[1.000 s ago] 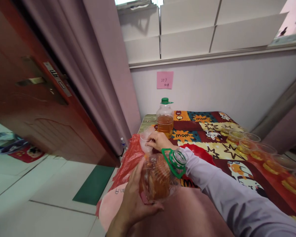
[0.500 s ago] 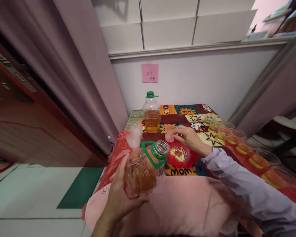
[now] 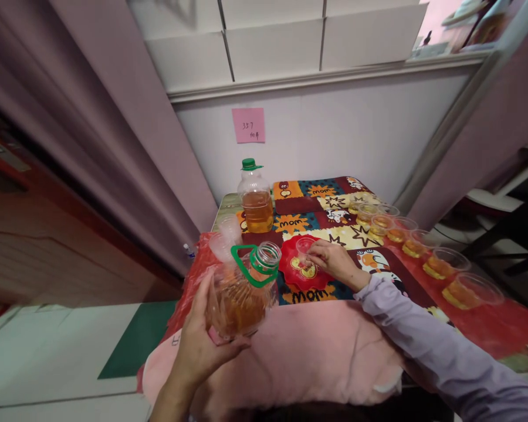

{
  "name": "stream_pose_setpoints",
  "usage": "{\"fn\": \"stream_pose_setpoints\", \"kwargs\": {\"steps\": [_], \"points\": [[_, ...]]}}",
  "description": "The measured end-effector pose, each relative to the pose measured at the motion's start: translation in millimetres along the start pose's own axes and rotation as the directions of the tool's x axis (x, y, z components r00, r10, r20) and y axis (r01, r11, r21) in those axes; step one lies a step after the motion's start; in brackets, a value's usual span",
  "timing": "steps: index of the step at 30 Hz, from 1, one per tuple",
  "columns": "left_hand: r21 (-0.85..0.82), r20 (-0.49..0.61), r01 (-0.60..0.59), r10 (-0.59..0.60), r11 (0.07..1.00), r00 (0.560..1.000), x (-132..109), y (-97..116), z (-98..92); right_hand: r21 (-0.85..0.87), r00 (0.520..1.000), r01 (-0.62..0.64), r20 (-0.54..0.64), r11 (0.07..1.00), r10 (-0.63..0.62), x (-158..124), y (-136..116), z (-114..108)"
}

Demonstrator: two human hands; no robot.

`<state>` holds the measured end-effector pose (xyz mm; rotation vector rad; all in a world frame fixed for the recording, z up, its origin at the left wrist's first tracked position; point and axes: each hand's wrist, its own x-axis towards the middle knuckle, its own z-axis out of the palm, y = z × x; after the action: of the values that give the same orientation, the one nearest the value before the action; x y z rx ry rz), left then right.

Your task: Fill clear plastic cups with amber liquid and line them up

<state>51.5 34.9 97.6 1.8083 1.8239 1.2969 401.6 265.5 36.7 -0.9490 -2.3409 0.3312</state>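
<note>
My left hand [image 3: 209, 337] is wrapped round an uncapped clear plastic jug [image 3: 242, 302] of amber liquid, tilted a little to the right, with a green carry handle at its neck. In my right hand [image 3: 334, 261] a small clear plastic cup [image 3: 305, 247] is pinched by its side, above a red scalloped plate [image 3: 290, 274]. The cup looks to have nothing in it. Left of the jug's mouth lie stacks of clear cups [image 3: 224, 237]. Behind them stands a second jug [image 3: 257, 205], green-capped and partly full of the same liquid.
Along the right side of the table runs a line of several clear cups [image 3: 440, 264] holding yellow liquid. A patterned tablecloth [image 3: 290, 223] and red plastic sheeting [image 3: 189, 293] cover the tabletop. A pink cloth [image 3: 308, 351] hangs over the near edge. A pink note [image 3: 249, 125] is on the wall.
My right hand has brought the small cup down and nearer, over the red plate. The jug stays in my left hand at much the same tilt. The camera view has shifted slightly right.
</note>
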Motion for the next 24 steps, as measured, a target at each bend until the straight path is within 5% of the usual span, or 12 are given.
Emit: {"fn": "stream_pose_setpoints", "kwargs": {"steps": [6, 9, 11, 15, 20, 24], "points": [[-0.089, 0.050, 0.066, -0.062, 0.994, 0.997, 1.4, 2.0, -0.2, 0.073, 0.977, -0.017, -0.209, 0.997, 0.032, -1.2, -18.4, -29.5], [-0.058, 0.061, 0.061, -0.058, 0.996, 0.996, 3.6, 6.2, -0.2, 0.292, 0.944, -0.049, -0.300, 0.955, 0.140, -4.3, -42.9, -54.3], [-0.037, 0.057, 0.047, -0.045, 0.998, 0.997, 4.3, 7.5, 0.7, 0.547, 0.969, -0.068, -0.163, 0.834, 0.186, -6.4, -64.4, -59.7], [-0.008, 0.046, 0.023, -0.023, 1.000, 0.999, 4.2, 8.8, 4.1, 0.840, 0.990, -0.138, 0.129, 0.525, 0.054, -3.9, -112.2, -35.7], [0.060, 0.040, -0.021, 0.019, 0.998, 0.999, 3.8, 12.3, 7.4, 0.977, 0.992, -0.124, 0.119, 0.174, 0.036, 14.2, -161.5, 0.9], [0.103, 0.046, 0.009, -0.014, 0.995, 0.999, 4.3, 15.5, 11.6, 0.988, 0.984, -0.147, 0.142, 0.044, 0.105, 22.2, -176.8, 10.3]]}}
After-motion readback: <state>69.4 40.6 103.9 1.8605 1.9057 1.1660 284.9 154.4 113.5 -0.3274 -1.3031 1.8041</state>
